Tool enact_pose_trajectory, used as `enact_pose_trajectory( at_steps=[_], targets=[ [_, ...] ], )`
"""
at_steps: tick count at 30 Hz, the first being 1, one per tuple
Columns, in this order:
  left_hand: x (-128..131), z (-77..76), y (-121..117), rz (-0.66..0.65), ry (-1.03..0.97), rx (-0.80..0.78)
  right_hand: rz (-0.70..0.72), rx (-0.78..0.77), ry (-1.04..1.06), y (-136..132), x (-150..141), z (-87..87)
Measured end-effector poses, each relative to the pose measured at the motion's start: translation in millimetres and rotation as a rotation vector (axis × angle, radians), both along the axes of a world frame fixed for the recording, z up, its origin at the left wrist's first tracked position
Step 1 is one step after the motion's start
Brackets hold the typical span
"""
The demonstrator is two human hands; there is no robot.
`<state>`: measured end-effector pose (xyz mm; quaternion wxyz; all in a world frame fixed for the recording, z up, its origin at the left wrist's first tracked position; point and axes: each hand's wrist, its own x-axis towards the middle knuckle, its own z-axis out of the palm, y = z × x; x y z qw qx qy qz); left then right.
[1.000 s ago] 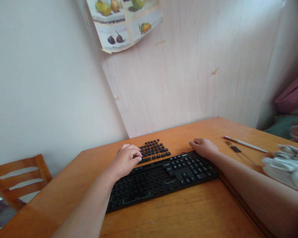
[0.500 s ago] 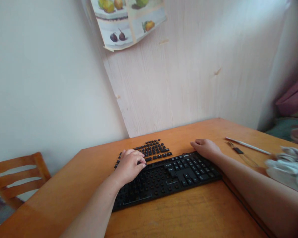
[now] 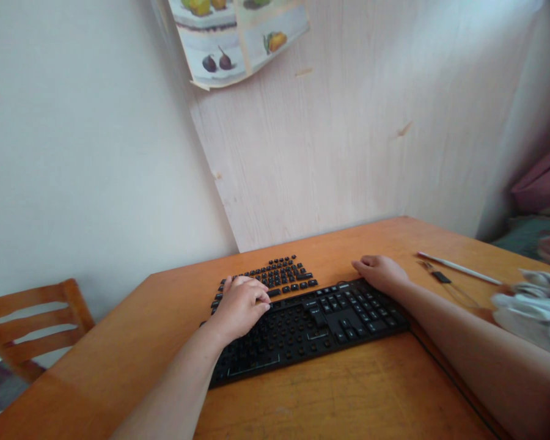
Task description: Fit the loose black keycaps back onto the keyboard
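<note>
A black keyboard (image 3: 297, 336) lies on the wooden table, many keycaps off its left and middle parts; the number pad at right still has its keys. My left hand (image 3: 242, 305) is over its far left part, thumb and fingers pinched together near the far edge. Whatever the pinch holds, if anything, is hidden. Behind the keyboard, loose black keycaps (image 3: 282, 277) lie in rows, partly covered by that hand. My right hand (image 3: 381, 273) rests at the keyboard's far right corner with curled fingers; their inside is out of sight.
On the right side of the table (image 3: 348, 391) lie a white pencil-like stick (image 3: 458, 267), a small tool with a black middle (image 3: 440, 277) and a crumpled pale cloth (image 3: 531, 311). A cable (image 3: 444, 370) runs under my right forearm. A wooden chair (image 3: 36, 324) stands at left.
Both hands keep nearly the same places. The thumb and fingers of my left hand appear slightly closer together. The view has shifted a little.
</note>
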<state>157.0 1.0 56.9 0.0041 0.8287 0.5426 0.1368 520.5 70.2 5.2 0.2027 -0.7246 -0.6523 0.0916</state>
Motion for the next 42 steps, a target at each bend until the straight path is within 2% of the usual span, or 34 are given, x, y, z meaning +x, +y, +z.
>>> enact_pose_trajectory(
  at_steps=[35,42],
  targets=[
    [5.8,-2.2,-4.0,-0.019,-0.003,0.016,-0.009,0.009,-0.010,-0.3,-0.7,-1.6],
    [10.4,3.3,-7.6,-0.038,0.055,0.034,-0.006,0.005,-0.015,-1.6,-1.7,0.1]
  ],
)
